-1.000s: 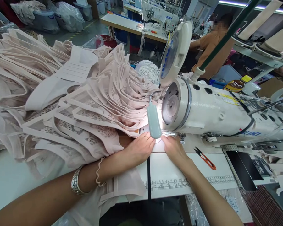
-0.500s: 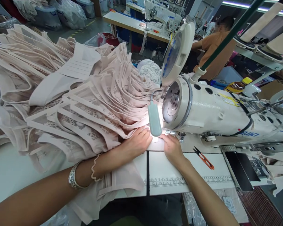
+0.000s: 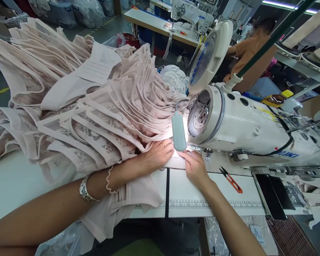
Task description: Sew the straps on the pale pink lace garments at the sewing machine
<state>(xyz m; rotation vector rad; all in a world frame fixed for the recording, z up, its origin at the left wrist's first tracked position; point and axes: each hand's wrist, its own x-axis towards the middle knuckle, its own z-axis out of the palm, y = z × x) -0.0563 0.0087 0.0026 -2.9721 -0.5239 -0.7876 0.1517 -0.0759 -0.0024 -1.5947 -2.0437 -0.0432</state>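
Both hands, the left hand [image 3: 160,155] and the right hand [image 3: 196,166], had slid a little to the left, next to the green lamp [image 3: 179,132], since the first look. At the left end of the sewing machine [image 3: 242,124], the round plate [image 3: 201,116] showed clear holes, where it had looked blurry before.

One small bit of pale cloth [image 3: 175,155] lay flat between the two hands, just by the near end of the lamp. It looked thin, soft and very light, so it would likely crease or slip if pushed too hard. It did not seem easy to break, but it might stretch. Its near edge seemed a good spot for a gentle hold, with the left side kept smooth too.

The left hand's fingers were bent and close together, palm down, at the cloth's left side. The right hand's fingers were curled in, with the pointing finger reaching left to touch the cloth. The lamp and its bright light hid some of the tips, so nobody could tell if either hand pinched the cloth or only pressed it.

Pale pink pieces made a big floppy pile [image 3: 114,106] to the left. Orange snips [image 3: 232,180] lay on the surface [image 3: 189,185], apart from the right hand.
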